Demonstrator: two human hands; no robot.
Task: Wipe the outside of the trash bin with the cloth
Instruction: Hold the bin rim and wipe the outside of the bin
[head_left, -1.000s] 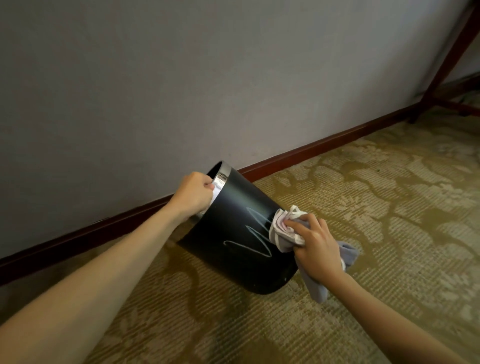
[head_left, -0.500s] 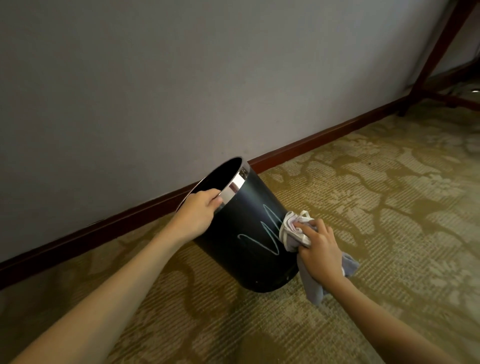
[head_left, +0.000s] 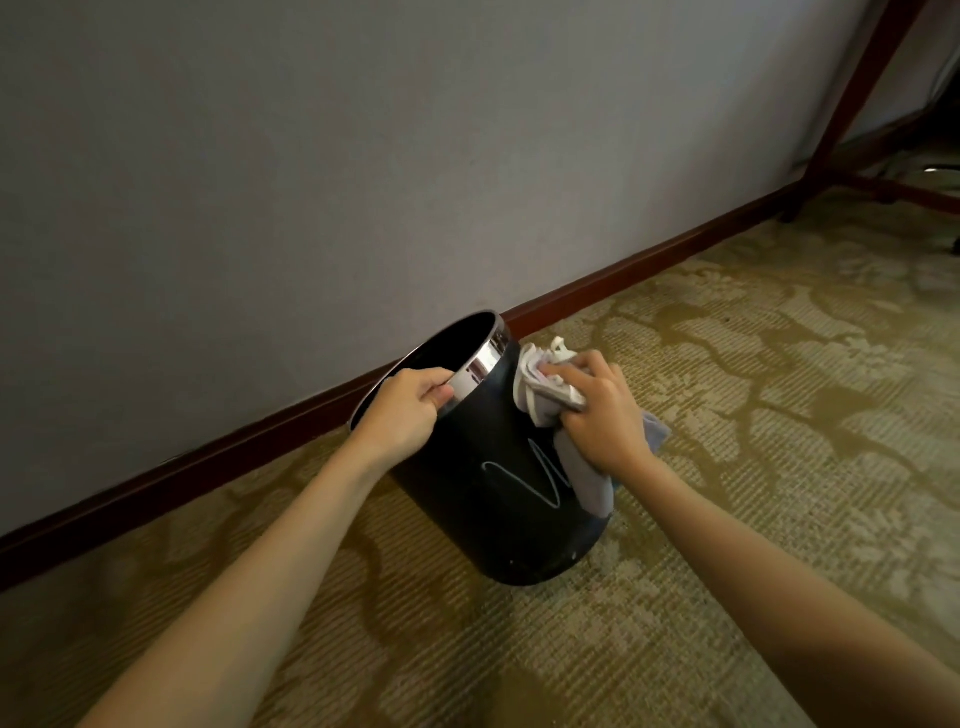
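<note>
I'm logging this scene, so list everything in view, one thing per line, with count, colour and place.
trash bin: one, black with a shiny silver rim, tilted on the carpet near the wall
scribble: one, pale zigzag line, on the bin's outer side
cloth: one, white and grey, bunched against the bin's upper right side
carpet: one, tan with a darker leafy pattern, covering the floor
wall: one, grey, behind the bin
baseboard: one, dark reddish-brown, along the foot of the wall
furniture frame: one, dark reddish wood, top right corner
left hand: one, grip closed on the bin's rim
right hand: one, grip closed on the cloth
</note>
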